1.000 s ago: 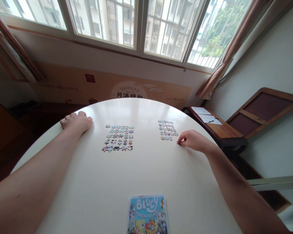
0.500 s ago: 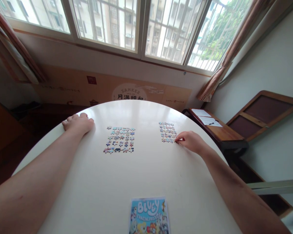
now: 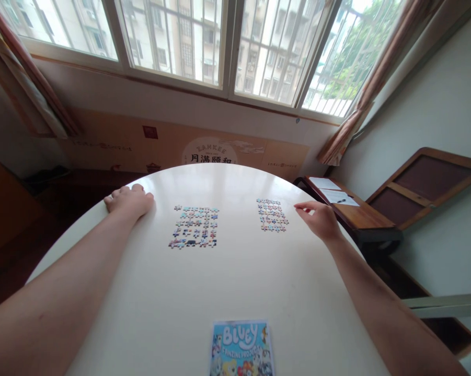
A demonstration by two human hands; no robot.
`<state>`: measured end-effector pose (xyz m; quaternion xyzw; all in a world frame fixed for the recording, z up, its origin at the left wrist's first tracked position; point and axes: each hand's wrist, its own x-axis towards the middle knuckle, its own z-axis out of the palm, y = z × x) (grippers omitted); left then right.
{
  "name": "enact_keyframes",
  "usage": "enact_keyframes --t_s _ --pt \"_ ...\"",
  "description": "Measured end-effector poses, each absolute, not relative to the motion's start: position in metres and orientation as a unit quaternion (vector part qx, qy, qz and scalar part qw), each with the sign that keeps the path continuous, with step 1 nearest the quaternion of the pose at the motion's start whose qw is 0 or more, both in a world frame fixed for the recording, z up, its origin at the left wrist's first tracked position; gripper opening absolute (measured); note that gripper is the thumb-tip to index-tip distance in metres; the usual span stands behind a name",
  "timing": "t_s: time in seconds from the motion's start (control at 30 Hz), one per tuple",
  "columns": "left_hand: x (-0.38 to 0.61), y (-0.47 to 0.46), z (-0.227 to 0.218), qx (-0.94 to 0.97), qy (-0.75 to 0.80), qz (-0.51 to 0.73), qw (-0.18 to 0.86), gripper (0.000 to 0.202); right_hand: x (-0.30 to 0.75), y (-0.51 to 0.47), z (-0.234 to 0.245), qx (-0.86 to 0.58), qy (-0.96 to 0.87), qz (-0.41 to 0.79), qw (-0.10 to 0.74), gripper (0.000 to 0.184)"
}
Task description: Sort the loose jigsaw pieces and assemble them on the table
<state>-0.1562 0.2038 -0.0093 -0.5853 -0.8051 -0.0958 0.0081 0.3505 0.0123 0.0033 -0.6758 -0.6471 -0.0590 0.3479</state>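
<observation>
My left hand (image 3: 130, 200) rests on the left side of the white round table, palm down and fingers apart, holding nothing that I can see. To its right lie loose jigsaw pieces (image 3: 196, 225) set out in several rows. A smaller block of jigsaw pieces (image 3: 272, 214) lies further right, also in rows. My right hand (image 3: 317, 215) is just right of that block, apart from it. Its thumb and forefinger meet at the tips in a pinch; anything between them is too small to make out.
A blue picture card reading "Bluey" (image 3: 241, 349) lies at the table's near side. Beyond the right rim of the table (image 3: 204, 292) stands a wooden desk (image 3: 360, 211) with papers (image 3: 339, 197) and a pen. A printed cardboard panel (image 3: 164, 143) is below the window.
My right hand has left the lower right corner of the smaller block and moved up and to the right. My left hand stays in place; the view has shifted slightly.
</observation>
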Motion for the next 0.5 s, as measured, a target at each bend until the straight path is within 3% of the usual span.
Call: enact_keyframes --t_s 0.17,0.5 --pt "-0.156 0.202 -0.006 -0.582 -0.804 -0.121 -0.02 0.047 0.365 0.025 -0.015 -0.688 -0.589 -0.062 0.419 0.03" --pt "-0.154 0.191 0.0 -0.613 -0.771 -0.17 0.0 0.037 0.359 0.041 -0.042 -0.724 -0.56 -0.085 0.393 0.031"
